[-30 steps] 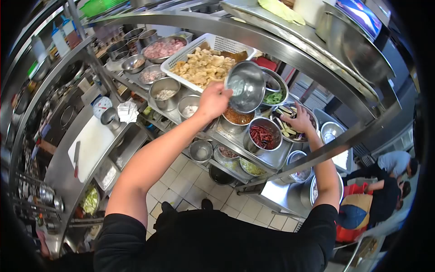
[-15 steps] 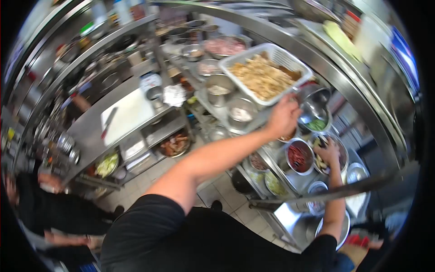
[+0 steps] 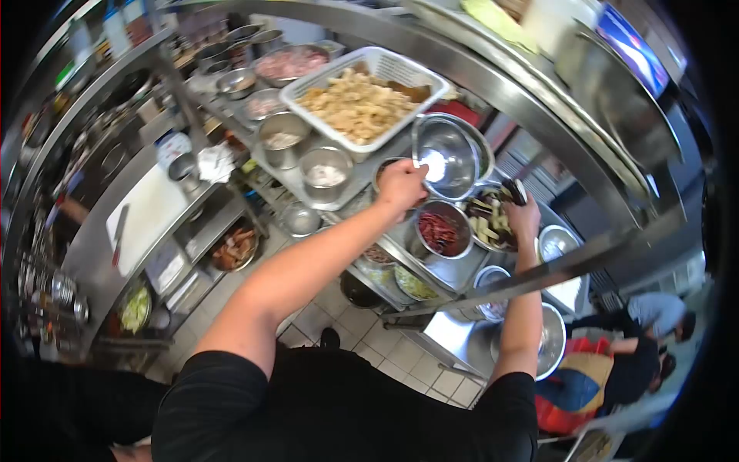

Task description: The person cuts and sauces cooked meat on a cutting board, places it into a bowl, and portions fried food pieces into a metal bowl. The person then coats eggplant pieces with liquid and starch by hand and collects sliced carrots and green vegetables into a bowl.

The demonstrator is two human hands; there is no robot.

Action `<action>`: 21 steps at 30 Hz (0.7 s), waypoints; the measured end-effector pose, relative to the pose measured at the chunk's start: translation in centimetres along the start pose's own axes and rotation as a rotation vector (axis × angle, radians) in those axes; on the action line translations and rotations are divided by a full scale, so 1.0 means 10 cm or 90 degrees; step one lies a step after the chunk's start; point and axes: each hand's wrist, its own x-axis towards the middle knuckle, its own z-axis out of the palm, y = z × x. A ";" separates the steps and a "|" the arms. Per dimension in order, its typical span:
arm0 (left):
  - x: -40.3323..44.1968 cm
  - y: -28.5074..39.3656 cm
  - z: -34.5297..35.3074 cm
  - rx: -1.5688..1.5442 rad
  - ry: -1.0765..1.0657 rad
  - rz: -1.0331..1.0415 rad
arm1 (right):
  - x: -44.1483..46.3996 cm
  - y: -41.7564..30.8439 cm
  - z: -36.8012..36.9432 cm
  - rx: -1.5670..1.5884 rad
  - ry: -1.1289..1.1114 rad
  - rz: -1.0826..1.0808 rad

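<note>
My left hand is closed on the near rim of a shiny steel mixing bowl. The bowl leans over other containers, and its visible inside holds no food. To its right, my right hand pinches dark-skinned, pale-fleshed eggplant pieces just above a bowl of cut eggplant. Between my forearms stands a steel pot of red chili peppers. The undersides of my right fingers are hidden.
A white basket of yellowish chunks stands beyond my left hand. A metal rail crosses above my right forearm. A knife lies on a white cutting board at left. Other people are at lower right.
My right hand has risen out of the eggplant bowl with pieces in its fingers. My left hand has come onto the steel bowl's rim. The whole view has shifted.
</note>
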 end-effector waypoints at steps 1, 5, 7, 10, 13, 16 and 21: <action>-0.03 0.03 0.04 0.007 -0.017 -0.004 | -0.02 -0.11 -0.14 0.012 0.012 0.022; 0.04 0.02 0.21 0.042 -0.052 -0.020 | 0.22 -0.24 -0.34 0.209 0.028 -0.094; 0.03 0.03 0.34 0.024 -0.068 -0.043 | 0.23 -0.50 -0.44 0.267 0.019 -0.152; 0.07 -0.04 0.49 -0.037 -0.068 -0.064 | 0.21 -0.87 -0.23 0.343 -0.066 -0.211; 0.00 0.02 0.52 -0.090 -0.063 -0.083 | -0.06 -1.15 -0.05 0.451 -0.216 -0.260; 0.05 -0.01 0.41 -0.075 -0.056 -0.067 | -0.12 -1.10 0.05 0.243 -0.190 -0.442; 0.04 0.03 0.22 -0.086 -0.059 -0.112 | -0.21 -1.30 -0.33 0.223 -0.205 -0.409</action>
